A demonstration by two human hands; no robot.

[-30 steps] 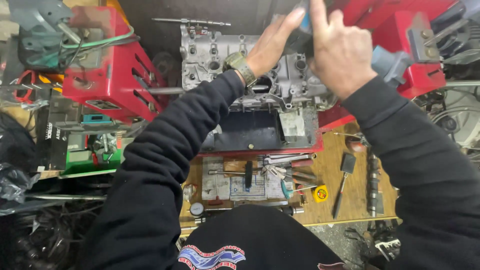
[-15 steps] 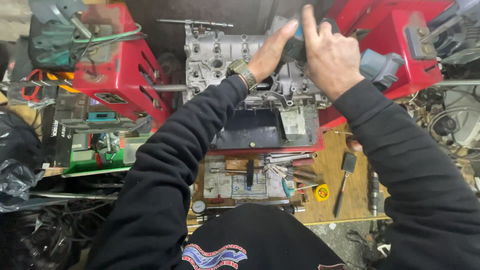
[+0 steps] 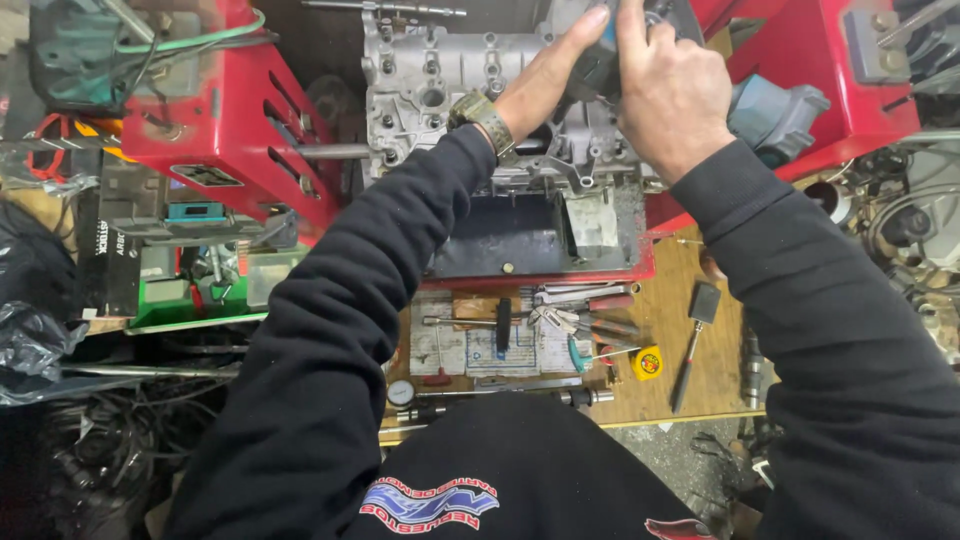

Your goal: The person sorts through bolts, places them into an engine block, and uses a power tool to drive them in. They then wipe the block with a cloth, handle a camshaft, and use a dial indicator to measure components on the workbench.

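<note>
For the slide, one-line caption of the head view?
Both hands, left hand and right hand, grip a dark power tool over a grey engine block.

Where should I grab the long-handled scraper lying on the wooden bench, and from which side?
Take the scraper by its thin dark handle, about midway, coming down from above. It lies flat and nearly straight, blade end up near the red tray. Bare wood flanks the handle, with only the yellow tape measure on its left, so fingers should fit either side.

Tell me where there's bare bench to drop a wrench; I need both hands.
Bare wood lies right of the yellow tape measure, around the long-handled brush. The tool cluster under the red tray is crowded.
</note>
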